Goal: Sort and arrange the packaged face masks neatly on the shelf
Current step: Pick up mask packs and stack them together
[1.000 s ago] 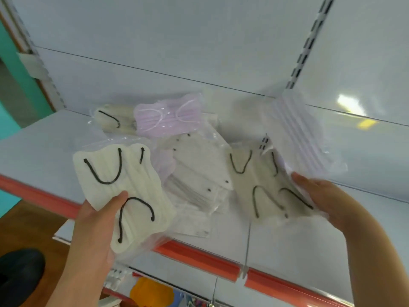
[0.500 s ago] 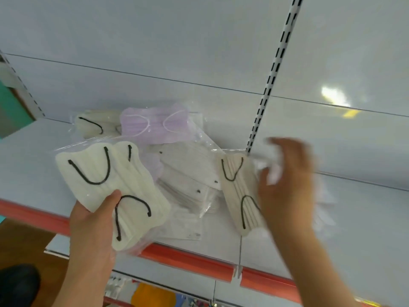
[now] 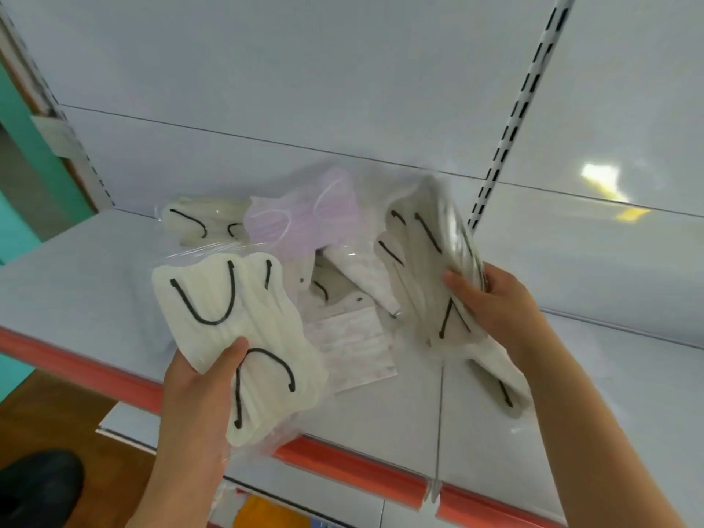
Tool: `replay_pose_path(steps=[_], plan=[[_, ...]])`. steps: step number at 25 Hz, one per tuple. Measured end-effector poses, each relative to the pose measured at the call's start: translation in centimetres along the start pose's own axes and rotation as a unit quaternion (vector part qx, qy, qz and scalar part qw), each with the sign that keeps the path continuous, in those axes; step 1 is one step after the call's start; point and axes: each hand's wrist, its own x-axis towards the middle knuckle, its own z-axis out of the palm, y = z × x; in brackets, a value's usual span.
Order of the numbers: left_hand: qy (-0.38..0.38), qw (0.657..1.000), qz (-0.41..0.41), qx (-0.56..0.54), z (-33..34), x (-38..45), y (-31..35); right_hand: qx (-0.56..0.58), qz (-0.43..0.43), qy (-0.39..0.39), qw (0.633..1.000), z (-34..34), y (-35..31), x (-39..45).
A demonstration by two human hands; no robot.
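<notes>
My left hand (image 3: 198,398) grips a clear pack of cream masks with black ear loops (image 3: 228,329), held above the shelf's front edge. My right hand (image 3: 491,302) grips a pack of grey-beige masks with black loops (image 3: 423,261), lifted and tilted on edge over the pile. A lilac mask pack (image 3: 304,219), a white flat mask pack (image 3: 350,344) and another cream pack (image 3: 198,222) lie heaped on the white shelf (image 3: 76,283). One more grey-beige pack (image 3: 495,383) lies under my right forearm.
The shelf has an orange front strip (image 3: 354,466) and a white back panel with a slotted upright (image 3: 510,131). A seam runs through the shelf board right of the pile. Below are a lower shelf with coloured goods (image 3: 266,512) and a wooden floor.
My right hand let go of the striped clear pack, reached into the pile and now lifts a grey-beige pack on edge. My left hand keeps its cream pack.
</notes>
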Motion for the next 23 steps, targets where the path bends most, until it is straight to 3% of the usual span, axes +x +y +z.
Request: replay_pose_path(steps=[8, 9, 11, 12, 13, 14, 15, 17, 18, 20, 23], plan=[[-0.079, 0.996, 0.019, 0.041, 4.2, -0.4, -0.5, 0.036, 0.126, -0.057, 0.990, -7.5, 5.7, -2.1], [-0.074, 0.996, 0.018, 0.038, 4.1, -0.3, -0.6, -0.035, 0.142, -0.017, 0.989, -8.1, 5.9, -2.5], [-0.064, 0.997, 0.017, 0.029, 4.0, -0.1, -0.6, -0.225, 0.121, 0.170, 0.952, -7.4, 5.7, -3.1], [-0.063, 0.998, 0.015, 0.024, 4.1, -0.1, -0.5, -0.249, 0.062, 0.270, 0.928, -5.8, 4.7, -3.7], [-0.064, 0.998, 0.015, 0.019, 4.1, -0.1, -0.4, -0.225, -0.014, 0.311, 0.923, -3.6, 3.2, -3.9], [-0.066, 0.998, 0.016, 0.017, 4.2, -0.2, -0.3, -0.190, -0.080, 0.276, 0.939, -1.3, 1.7, -3.5], [-0.070, 0.997, 0.017, 0.017, 4.3, -0.4, -0.3, -0.165, -0.105, 0.182, 0.964, 1.0, 0.3, -2.9], [-0.067, 0.997, 0.014, 0.018, 4.2, -0.7, -0.2, -0.139, -0.056, -0.008, 0.989, 4.6, -1.4, -0.9], [-0.060, 0.998, 0.013, 0.022, 4.0, -0.9, -0.1, -0.099, -0.037, -0.035, 0.994, 5.5, -1.9, -0.1], [-0.043, 0.999, 0.008, 0.030, 3.3, -0.8, 0.2, -0.052, -0.070, 0.058, 0.995, 5.5, -2.2, 0.0], [-0.015, 1.000, -0.003, 0.027, 1.8, -0.1, -0.1, -0.082, -0.138, 0.215, 0.963, 2.7, -1.4, -2.9]])
